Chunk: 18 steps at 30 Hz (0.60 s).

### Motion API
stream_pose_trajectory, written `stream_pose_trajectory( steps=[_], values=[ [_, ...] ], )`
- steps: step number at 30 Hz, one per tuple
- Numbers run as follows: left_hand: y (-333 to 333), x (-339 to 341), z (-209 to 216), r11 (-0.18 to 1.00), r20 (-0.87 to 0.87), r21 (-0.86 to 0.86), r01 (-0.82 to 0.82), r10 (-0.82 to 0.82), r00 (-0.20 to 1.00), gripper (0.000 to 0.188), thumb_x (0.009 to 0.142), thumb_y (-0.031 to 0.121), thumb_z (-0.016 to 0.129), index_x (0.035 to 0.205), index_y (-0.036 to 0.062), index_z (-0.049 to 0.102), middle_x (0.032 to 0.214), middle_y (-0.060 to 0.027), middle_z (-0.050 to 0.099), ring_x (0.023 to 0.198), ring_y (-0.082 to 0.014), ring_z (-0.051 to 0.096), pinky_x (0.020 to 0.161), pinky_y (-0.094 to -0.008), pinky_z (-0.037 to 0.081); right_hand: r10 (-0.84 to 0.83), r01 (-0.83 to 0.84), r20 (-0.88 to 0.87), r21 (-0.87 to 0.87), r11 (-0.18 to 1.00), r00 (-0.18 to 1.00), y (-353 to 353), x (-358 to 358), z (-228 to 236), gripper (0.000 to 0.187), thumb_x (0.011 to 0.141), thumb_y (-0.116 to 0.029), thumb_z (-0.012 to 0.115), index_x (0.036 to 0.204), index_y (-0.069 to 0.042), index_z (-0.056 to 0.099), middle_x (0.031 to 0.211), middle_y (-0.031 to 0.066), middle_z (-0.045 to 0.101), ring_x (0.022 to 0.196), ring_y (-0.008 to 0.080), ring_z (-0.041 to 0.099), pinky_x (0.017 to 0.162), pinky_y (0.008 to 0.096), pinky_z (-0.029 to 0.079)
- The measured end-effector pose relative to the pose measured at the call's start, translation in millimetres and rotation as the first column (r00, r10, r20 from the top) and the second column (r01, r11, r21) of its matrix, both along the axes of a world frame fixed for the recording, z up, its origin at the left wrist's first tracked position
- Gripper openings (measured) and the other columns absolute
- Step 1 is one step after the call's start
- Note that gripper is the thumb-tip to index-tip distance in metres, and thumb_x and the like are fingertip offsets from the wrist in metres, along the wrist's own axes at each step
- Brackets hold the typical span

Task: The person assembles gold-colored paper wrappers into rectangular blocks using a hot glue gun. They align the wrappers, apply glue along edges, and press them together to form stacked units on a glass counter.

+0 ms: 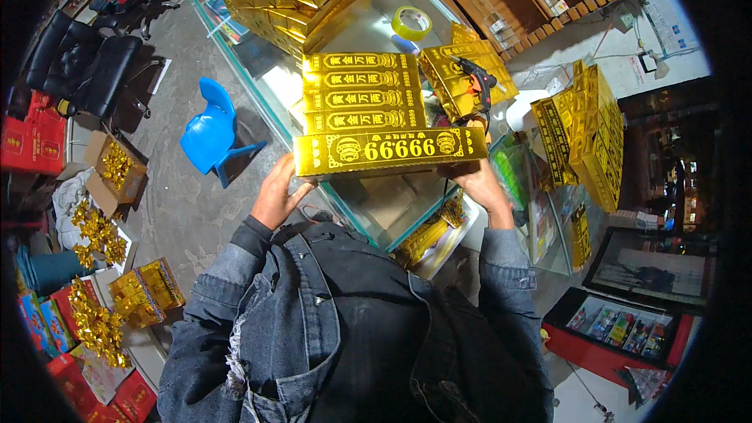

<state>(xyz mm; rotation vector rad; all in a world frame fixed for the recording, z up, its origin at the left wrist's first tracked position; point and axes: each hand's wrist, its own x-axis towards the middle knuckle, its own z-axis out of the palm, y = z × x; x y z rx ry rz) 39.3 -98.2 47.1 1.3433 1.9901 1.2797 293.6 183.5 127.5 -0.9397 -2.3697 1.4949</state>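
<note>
A long, shiny gold box (392, 152) with dark printing spans the space between my hands at the near edge of a glass counter. My left hand (276, 193) grips its left end, thumb toward me. At the right end, my right hand (482, 188) holds it, with some fingers hidden behind or under the box. Just beyond lies a row of similar gold boxes (362, 92), side by side. To their right, a black and orange glue gun (479, 82) rests on a gold package (448, 70).
Gold boxes (294, 0) are piled at the far left of the glass counter (258, 94). A yellow tape roll (411, 23) sits behind the row. A blue chair (213, 129) stands left, near gold bows (98, 231). More gold boxes (597, 137) stand right.
</note>
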Motion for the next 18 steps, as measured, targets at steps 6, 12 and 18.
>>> stream_pose_trajectory(
  steps=[6, 12, 18],
  values=[
    [1.1, -2.6, 1.8, 1.000, -0.114, -0.012, 0.016, -0.017, 0.993, 0.051, 0.081, 0.010, 0.072, 0.127, 0.0030, 0.052, 0.129, -0.0196, 0.053, 0.119, -0.0369, 0.052, 0.099, -0.0388, 0.043, 0.077, -0.117, 0.111, 0.435, 0.893, 0.991, -18.2, 5.0, -30.0, 0.037, 0.082, -0.006, 0.063, 0.118, 0.001, 0.056, 0.116, 0.0214, 0.060, 0.109, 0.0364, 0.055, 0.094, 0.0405, 0.043],
    [3.1, -3.3, 6.9, 1.000, -0.125, -0.006, 0.017, -0.018, 0.992, 0.049, 0.082, 0.012, 0.072, 0.126, 0.0026, 0.053, 0.128, -0.0187, 0.054, 0.118, -0.0364, 0.053, 0.098, -0.0389, 0.044, 0.037, -0.009, -0.058, 0.417, 0.909, 0.998, -23.9, 10.6, -63.7, 0.031, 0.083, -0.012, 0.066, 0.111, 0.000, 0.060, 0.108, 0.0240, 0.060, 0.101, 0.0415, 0.055, 0.086, 0.0450, 0.044],
    [3.8, -3.3, 13.3, 0.999, -0.120, -0.035, 0.018, -0.022, 0.993, 0.048, 0.082, 0.012, 0.072, 0.125, 0.0020, 0.053, 0.126, -0.0191, 0.054, 0.117, -0.0372, 0.053, 0.097, -0.0393, 0.045, -0.016, 0.036, -0.057, 0.360, 0.932, 0.998, -21.4, 10.1, -67.6, 0.033, 0.082, -0.018, 0.071, 0.107, 0.001, 0.060, 0.101, 0.0218, 0.064, 0.095, 0.0400, 0.060, 0.082, 0.0432, 0.048]
  ],
)
